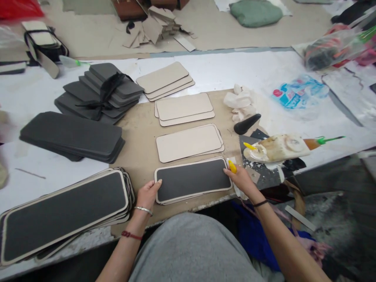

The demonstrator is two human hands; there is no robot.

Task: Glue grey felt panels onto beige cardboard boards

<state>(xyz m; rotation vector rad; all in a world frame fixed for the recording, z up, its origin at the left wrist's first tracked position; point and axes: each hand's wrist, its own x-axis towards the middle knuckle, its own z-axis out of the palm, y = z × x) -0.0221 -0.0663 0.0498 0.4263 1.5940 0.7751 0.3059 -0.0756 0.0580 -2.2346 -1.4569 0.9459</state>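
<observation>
A rectangular panel (192, 179) with a dark face and a beige border lies at the table's front edge, on similar pieces. My left hand (148, 194) pinches its left end, thumb on top. At the opposite end my right hand (239, 178) grips the top right edge, with a small yellow tool (232, 166) also tucked in its fingers. Just beyond lie beige rounded panels in several short stacks, the nearest stack (189, 143) almost touching the held panel. Finished-looking bordered panels (66, 213) are piled at the left.
Dark grey sheets (72, 133) and a tied dark bundle (101, 90) lie at left. On the right are a glue-smeared bottle (276, 149), a black cone-shaped object (247, 123), crumpled tissue (241, 102) and a blue-printed plastic wrapper (301, 92). Cardboard scraps (158, 27) sit at the back.
</observation>
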